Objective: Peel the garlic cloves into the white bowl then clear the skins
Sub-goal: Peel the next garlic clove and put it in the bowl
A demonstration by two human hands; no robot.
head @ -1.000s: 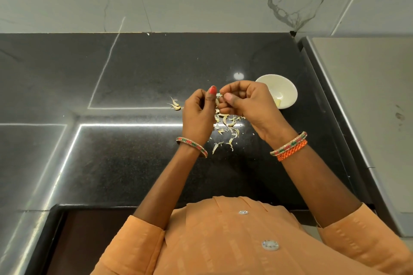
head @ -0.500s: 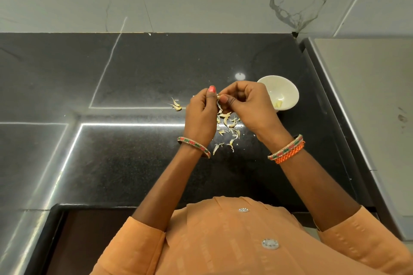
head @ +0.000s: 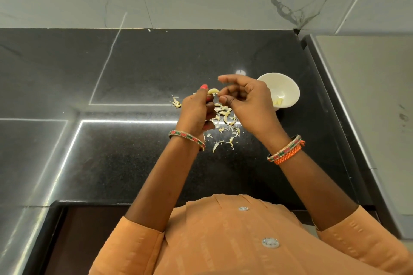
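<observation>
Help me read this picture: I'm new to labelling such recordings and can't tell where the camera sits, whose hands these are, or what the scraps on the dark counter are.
There is no machine here. The camera is worn on a person's head and looks forward and down, so you see their own arms reaching away from an orange garment at the bottom.

The left hand pinches a pale garlic clove at its fingertips. The right hand is beside it with fingers curled; whether it pinches a bit of skin is too small to tell.

Below the hands, garlic skins lie scattered on the black countertop. Two more pieces lie to their left. To the right stands the white bowl, with some yellowish peeled cloves inside.
</observation>
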